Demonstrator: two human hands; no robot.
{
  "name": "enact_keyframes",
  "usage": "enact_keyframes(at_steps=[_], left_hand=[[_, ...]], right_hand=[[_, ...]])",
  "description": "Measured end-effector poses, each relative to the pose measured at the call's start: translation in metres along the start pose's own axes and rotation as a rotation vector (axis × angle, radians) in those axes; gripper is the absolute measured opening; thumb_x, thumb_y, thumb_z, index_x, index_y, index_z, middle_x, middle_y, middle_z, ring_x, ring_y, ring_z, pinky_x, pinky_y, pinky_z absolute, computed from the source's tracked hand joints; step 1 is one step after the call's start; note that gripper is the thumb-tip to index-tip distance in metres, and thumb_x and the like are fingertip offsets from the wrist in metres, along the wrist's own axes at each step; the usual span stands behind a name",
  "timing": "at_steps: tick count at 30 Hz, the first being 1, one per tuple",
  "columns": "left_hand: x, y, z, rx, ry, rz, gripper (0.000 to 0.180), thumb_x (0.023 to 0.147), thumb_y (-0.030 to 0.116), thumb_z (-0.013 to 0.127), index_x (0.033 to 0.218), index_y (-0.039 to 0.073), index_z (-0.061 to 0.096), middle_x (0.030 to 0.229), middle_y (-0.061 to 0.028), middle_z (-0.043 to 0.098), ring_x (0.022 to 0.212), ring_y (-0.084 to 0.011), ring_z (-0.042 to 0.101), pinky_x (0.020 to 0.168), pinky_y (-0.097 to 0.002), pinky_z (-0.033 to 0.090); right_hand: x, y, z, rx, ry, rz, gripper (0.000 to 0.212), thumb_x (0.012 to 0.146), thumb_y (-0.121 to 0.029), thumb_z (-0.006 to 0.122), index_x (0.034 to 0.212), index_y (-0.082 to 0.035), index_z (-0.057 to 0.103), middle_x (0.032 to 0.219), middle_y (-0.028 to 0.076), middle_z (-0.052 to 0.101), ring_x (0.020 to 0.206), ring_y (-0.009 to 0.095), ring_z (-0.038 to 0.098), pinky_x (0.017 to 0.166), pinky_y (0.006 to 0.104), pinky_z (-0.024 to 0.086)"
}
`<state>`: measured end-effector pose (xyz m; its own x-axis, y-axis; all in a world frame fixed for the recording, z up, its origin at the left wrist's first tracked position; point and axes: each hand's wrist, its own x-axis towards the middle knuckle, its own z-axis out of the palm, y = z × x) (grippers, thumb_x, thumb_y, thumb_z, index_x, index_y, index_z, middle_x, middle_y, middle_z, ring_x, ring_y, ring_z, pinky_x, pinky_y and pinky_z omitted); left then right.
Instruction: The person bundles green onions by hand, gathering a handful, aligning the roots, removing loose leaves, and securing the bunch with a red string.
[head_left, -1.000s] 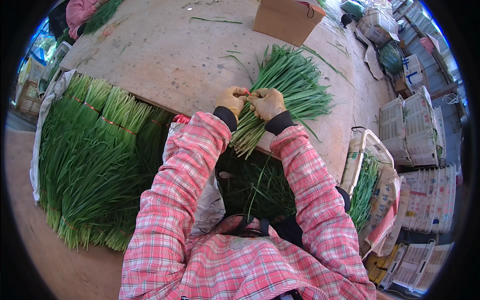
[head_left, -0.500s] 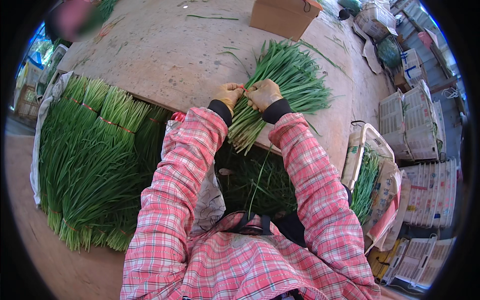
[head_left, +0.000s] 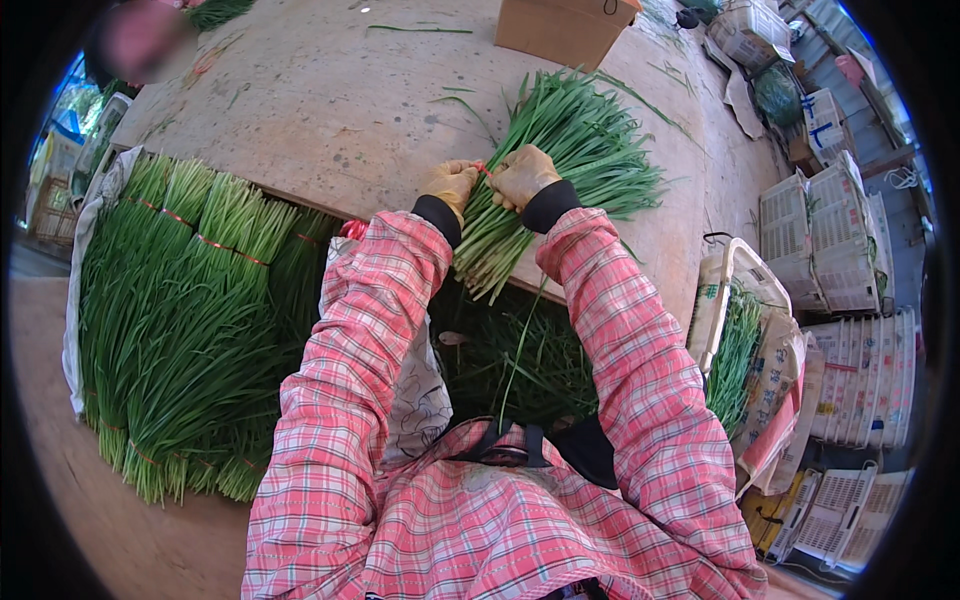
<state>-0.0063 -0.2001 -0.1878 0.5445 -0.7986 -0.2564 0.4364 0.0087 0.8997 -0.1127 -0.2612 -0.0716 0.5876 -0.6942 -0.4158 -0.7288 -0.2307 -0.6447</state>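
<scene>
The bundle of long green chive-like leaves (head_left: pixel 545 165) lies on the edge of the worn, pale wooden table (head_left: pixel 330 110), its cut ends hanging over the near rim and its tips fanned out toward the far side. We grip it around the middle with both hands. Our left hand (head_left: pixel 450 185), in a tan glove, curls shut around the stalks from the left, and our right hand (head_left: pixel 522 175), gloved the same, closes on them from the right; between the two, the fingertips pinch a thin red band (head_left: pixel 483 169) against the stalks. Compared with half a second and a second ago, the hands stay at the same spot on the bundle, only a little more turned in toward each other, and the red band now shows between them, which we judge to mean the tying is under way rather than finished.

To our left, a heap of already banded green bunches (head_left: pixel 190 320) rests on a white sack. Loose green leaves (head_left: pixel 520 360) fill the space below the table edge. A brown cardboard box (head_left: pixel 565 28) sits at the far side, and white woven bags (head_left: pixel 830 240) stack up on the right.
</scene>
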Motion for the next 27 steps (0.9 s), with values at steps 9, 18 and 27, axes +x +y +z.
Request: enact_keyframes(at_steps=[9,18,27], left_hand=[[-0.005,0.011,0.001,0.014,-0.051,-0.078,0.016,0.082,0.0,0.055,0.093,-0.003,0.065,0.083,-0.0103,0.065,0.068,-0.0188,0.061,0.064,-0.0297,0.05],[-0.002,0.008,0.001,0.024,-0.041,-0.038,0.016,0.078,-0.002,0.057,0.092,-0.004,0.065,0.085,-0.0107,0.066,0.071,-0.0201,0.062,0.067,-0.0311,0.051],[-0.015,0.014,0.002,0.032,-0.048,0.06,0.01,0.078,0.0,0.061,0.087,-0.002,0.063,0.081,-0.0093,0.066,0.072,-0.0176,0.061,0.069,-0.0303,0.051]], right_hand=[[0.018,0.008,0.003,-0.206,-0.015,-0.039,0.015,0.08,-0.015,0.059,0.077,-0.003,0.066,0.066,0.004,0.066,0.055,0.015,0.061,0.052,0.0266,0.047],[0.04,0.023,0.011,-0.441,0.0,-0.168,0.02,0.07,-0.022,0.069,0.084,-0.006,0.07,0.081,0.007,0.068,0.078,0.023,0.066,0.068,0.032,0.052],[0.046,0.024,0.015,-0.423,0.018,-0.1,0.027,0.063,-0.019,0.076,0.086,-0.006,0.07,0.087,0.011,0.067,0.084,0.026,0.065,0.071,0.0333,0.052]])
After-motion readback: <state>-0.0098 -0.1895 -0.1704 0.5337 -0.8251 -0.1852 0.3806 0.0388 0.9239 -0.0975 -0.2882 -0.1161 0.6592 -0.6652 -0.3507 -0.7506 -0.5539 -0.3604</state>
